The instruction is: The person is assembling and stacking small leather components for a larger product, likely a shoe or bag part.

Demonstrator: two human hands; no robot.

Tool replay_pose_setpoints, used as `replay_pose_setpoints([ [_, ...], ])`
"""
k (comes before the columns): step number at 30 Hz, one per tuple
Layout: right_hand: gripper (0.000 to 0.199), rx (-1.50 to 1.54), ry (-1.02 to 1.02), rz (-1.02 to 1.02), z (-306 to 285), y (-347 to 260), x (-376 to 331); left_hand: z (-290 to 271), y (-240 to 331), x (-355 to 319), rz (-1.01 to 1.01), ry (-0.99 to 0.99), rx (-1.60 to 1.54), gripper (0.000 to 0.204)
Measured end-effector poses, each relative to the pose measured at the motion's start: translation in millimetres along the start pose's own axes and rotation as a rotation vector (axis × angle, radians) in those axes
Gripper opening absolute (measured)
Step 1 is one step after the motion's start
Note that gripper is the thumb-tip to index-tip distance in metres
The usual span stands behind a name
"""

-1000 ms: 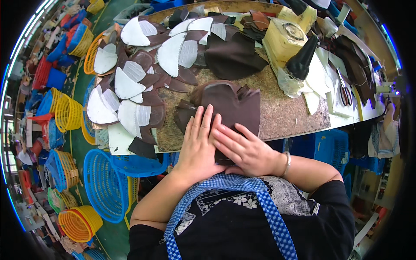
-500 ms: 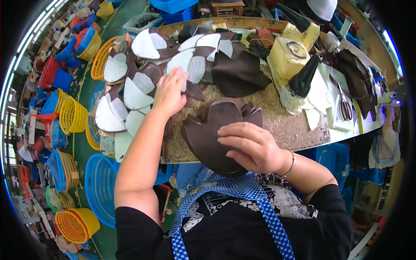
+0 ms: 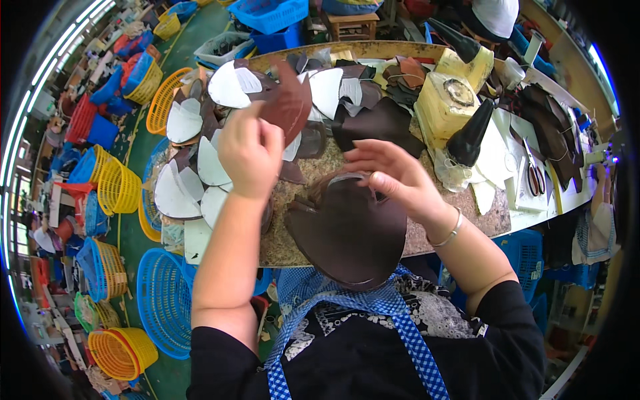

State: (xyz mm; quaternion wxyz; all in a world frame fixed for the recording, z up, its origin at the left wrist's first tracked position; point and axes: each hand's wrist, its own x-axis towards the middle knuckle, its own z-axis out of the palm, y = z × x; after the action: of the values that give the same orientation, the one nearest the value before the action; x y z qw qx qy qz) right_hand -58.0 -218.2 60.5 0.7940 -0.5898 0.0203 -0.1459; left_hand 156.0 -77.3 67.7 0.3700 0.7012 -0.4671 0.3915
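One brown leather piece (image 3: 288, 103) is raised above the far left part of the workbench (image 3: 293, 230), pinched in the fingers of the left hand (image 3: 250, 152). Right hand (image 3: 393, 177) hovers spread and unclenched, grasping nothing, over a dark brown leather stack (image 3: 347, 233) lying at the near edge. Bench surface is speckled, cork-like, its left part covered by overlapping white-lined cut pieces (image 3: 190, 180). Two black cones (image 3: 470, 133) on yellowish blocks stand to the right. Floor on the left is green, crowded with yellow baskets (image 3: 117, 187) and blue baskets (image 3: 163, 303).
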Motion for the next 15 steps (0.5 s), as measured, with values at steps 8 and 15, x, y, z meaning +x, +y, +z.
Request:
replay_pose_setpoints([
  [8, 0.013, 0.092, 0.418, 0.156, 28.7, -4.0, -1.2, -93.4, 108.8, -16.5, 0.114, -0.547, -0.400, 0.037],
  [15, 0.020, -1.067, 0.124, -0.042, 3.7, 9.6, -48.8, -91.9, 113.4, -108.0, 0.149, -0.872, -0.481, 0.053],
])
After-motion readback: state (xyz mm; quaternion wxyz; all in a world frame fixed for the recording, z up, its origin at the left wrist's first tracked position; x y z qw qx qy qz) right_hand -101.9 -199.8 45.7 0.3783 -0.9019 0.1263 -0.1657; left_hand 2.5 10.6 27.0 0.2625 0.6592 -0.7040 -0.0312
